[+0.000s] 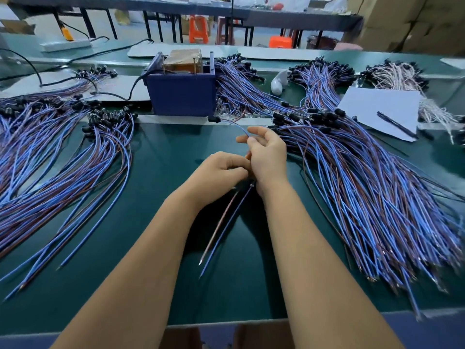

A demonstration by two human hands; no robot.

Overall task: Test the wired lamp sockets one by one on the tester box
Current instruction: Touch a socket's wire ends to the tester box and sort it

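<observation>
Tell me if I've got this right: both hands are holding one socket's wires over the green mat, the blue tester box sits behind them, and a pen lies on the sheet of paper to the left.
Not quite. The pen lies on the sheet of paper to the right, not the left, as the head view shows. The rest holds: the left hand and right hand hold one socket's wires over the green mat, with the blue tester box behind them.

White paper sheet (382, 109) at right w/ black pen (396, 124) lying on it, white plastic bag (278, 83) upper centre-right, orange stools (198, 28) on floor at top, cardboard boxes (412, 21) stacked upper right, yellow tool (67, 34) upper left.
</observation>
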